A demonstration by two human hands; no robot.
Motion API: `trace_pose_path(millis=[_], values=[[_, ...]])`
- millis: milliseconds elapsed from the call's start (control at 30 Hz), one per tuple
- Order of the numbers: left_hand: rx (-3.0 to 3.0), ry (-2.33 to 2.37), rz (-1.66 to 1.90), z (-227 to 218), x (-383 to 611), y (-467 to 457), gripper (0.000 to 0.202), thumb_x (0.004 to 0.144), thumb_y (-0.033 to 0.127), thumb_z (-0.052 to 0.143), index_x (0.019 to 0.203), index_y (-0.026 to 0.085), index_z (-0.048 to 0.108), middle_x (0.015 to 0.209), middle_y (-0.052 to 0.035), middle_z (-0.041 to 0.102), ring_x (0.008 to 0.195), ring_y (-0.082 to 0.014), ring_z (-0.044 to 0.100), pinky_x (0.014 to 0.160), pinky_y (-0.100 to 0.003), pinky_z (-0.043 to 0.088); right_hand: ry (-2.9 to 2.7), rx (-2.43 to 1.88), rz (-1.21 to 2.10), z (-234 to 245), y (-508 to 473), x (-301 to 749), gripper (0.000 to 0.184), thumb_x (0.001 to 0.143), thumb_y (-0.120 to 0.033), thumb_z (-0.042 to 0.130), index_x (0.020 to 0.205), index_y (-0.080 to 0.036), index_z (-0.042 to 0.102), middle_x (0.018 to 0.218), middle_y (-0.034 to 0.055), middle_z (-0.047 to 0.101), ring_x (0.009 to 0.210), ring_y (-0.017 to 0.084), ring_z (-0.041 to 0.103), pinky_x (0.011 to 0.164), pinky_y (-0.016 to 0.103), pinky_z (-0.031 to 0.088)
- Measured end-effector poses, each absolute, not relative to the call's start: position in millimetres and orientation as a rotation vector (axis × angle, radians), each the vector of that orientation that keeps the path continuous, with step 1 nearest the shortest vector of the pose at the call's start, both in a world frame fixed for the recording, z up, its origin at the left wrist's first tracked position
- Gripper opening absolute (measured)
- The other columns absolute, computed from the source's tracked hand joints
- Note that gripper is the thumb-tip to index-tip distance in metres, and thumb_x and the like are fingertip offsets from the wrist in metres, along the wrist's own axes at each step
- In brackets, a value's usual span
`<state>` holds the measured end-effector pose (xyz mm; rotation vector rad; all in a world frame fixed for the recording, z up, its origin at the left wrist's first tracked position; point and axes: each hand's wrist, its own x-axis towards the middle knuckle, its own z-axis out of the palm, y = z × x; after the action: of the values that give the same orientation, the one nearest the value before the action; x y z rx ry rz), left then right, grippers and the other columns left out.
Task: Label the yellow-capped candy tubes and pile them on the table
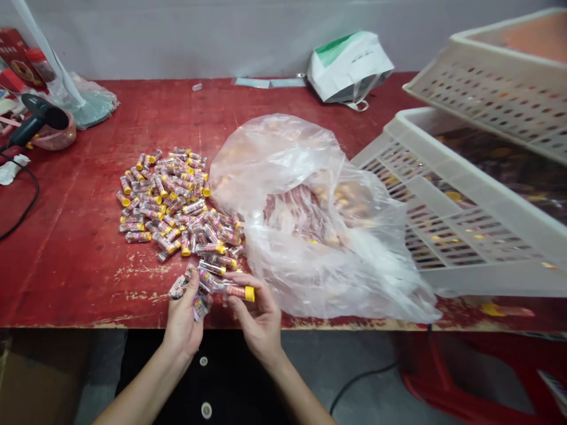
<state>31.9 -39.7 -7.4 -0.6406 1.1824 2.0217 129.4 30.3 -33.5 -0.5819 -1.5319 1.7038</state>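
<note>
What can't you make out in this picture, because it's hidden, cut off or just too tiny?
Head view: the left hand covers part of the small tubes it holds.
Head view: the cloudy film of the plastic bag blurs what lies inside.
Head view: the print on the tubes is too small to read.
Head view: the right edge cuts off the top crate.

We see a rough wooden table (75,260) with chipped red paint, a thin glossy plastic bag (283,177), matt white plastic crates (447,195), and clear shiny plastic tubes (168,200).

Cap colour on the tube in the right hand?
The cap is yellow, clearest in the head view.
</note>
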Motion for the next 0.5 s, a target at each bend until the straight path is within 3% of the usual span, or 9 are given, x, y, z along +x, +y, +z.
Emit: trace_pose_path(millis=[100, 200, 400, 500], values=[[-0.623, 1.229, 2.054, -6.1, 32.1, -38.8, 0.035, 0.059, 0.026, 0.088, 0.087, 0.014, 0.070, 0.084, -0.0013, 0.071, 0.062, -0.0107, 0.063, 0.049, -0.020, 0.051, -1.590, -0.559, 1.695, -34.4, 30.1, 134.9, 0.023, 0.092, -0.022, 0.060, 0.114, -0.025, 0.066, 0.112, 0.0079, 0.065, 0.106, 0.020, 0.063, 0.089, 0.032, 0.054], [-0.621, 1.249, 2.023, -5.9, 31.0, -38.5, 0.038, 0.054, 0.026, 0.090, 0.084, 0.014, 0.069, 0.079, 0.0003, 0.069, 0.059, -0.0099, 0.061, 0.047, -0.020, 0.050, -1.561, -0.599, 1.649, -37.9, 30.5, 140.8, 0.025, 0.086, -0.019, 0.068, 0.110, -0.026, 0.069, 0.108, 0.0061, 0.067, 0.102, 0.019, 0.064, 0.089, 0.030, 0.054], [-0.639, 1.236, 1.982, -12.2, 29.4, -38.9, 0.033, 0.061, 0.029, 0.087, 0.083, 0.013, 0.068, 0.078, -0.0027, 0.069, 0.060, -0.0109, 0.063, 0.047, -0.020, 0.050, -1.354, -0.646, 1.893, -42.8, 33.7, 151.3, 0.023, 0.091, -0.025, 0.061, 0.113, -0.027, 0.067, 0.106, 0.0065, 0.069, 0.077, 0.016, 0.069, 0.065, 0.028, 0.059], [-0.639, 1.213, 1.965, -14.2, 31.3, -40.1, 0.032, 0.063, 0.028, 0.086, 0.085, 0.014, 0.068, 0.080, -0.0025, 0.070, 0.060, -0.0102, 0.062, 0.047, -0.019, 0.049, -1.458, -0.590, 1.812, -40.2, 37.0, 148.0, 0.019, 0.089, -0.024, 0.065, 0.107, -0.025, 0.071, 0.104, 0.0068, 0.069, 0.086, 0.019, 0.069, 0.071, 0.029, 0.059]])
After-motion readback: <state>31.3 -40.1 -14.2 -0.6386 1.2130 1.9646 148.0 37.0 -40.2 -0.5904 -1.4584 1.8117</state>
